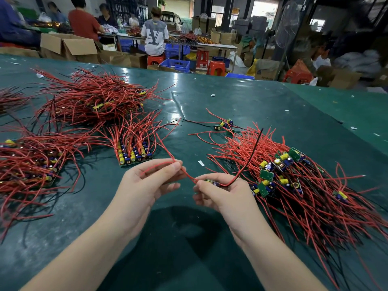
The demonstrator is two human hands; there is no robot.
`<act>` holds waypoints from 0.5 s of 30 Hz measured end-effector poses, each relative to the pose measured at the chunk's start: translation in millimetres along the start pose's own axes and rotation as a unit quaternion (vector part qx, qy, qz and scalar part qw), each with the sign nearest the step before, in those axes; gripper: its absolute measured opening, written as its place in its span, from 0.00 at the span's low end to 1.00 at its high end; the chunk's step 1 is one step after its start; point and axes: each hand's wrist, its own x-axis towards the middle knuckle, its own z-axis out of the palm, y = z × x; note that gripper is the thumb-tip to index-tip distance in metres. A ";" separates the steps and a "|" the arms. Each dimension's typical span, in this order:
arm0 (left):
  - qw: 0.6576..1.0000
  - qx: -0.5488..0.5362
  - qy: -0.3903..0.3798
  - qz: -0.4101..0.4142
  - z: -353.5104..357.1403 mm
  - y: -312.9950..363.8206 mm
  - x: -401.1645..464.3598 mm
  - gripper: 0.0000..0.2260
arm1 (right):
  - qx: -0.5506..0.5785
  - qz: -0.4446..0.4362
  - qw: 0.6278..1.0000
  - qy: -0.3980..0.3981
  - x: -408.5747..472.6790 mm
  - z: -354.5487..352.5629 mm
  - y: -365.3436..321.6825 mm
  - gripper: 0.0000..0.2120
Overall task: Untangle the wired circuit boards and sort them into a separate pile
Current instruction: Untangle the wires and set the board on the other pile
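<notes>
On a dark green work table (pixel 241 97) in a busy workshop, heaps of red-wired circuit boards lie spread around a person's two bare hands. The largest loose heap (pixel 294 185) sprawls to the right, its wires fanning toward the near right edge, where they run out of view; green boards with yellow parts show along its left side. A second tangled mound (pixel 90 99) sits at the far left, its boards mostly buried under wire. Another pile (pixel 31 164) is cut off by the left edge. Between these, a neat stack of boards (pixel 134 154) stands just beyond the left hand, wires sweeping up and away from the viewer. The right hand (pixel 222 194) curls its fingers around a single small circuit board (pixel 212 182), largely hidden in the grip, held just above the table in front of the person. Its black wire (pixel 252 152) rises up and to the right; its red wire (pixel 174 158) runs left, pinched between thumb and fingertips of the left hand (pixel 147 181), then on toward the far left. Behind the table, blue crates (pixel 176 65) and open cardboard boxes (pixel 69 47) stand on the floor, contents impossible to make out.
</notes>
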 end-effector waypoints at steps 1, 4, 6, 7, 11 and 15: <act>1.000 0.004 -0.004 -0.001 0.0 0.2 -0.3 0.07 | -0.001 0.000 1.000 0.000 0.1 -0.3 0.5 0.12; 1.000 -0.001 0.001 -0.005 -1.2 0.6 1.0 0.07 | 0.018 0.012 1.000 -0.016 -0.1 -0.1 1.7 0.10; 1.000 -0.012 0.016 -0.006 -2.9 1.1 2.7 0.08 | 0.066 0.029 0.997 -0.043 -0.4 1.4 2.3 0.08; 1.000 -0.013 0.023 -0.007 -3.7 1.1 3.3 0.08 | 0.087 0.036 0.994 -0.054 -0.5 1.9 2.6 0.08; 0.999 -0.027 0.019 -0.019 -4.3 0.9 3.6 0.06 | 0.087 0.039 0.994 -0.060 0.4 1.0 2.1 0.07; 0.999 -0.032 0.014 -0.017 -2.8 0.1 4.1 0.08 | 0.046 0.036 0.997 -0.053 1.4 -2.9 0.3 0.07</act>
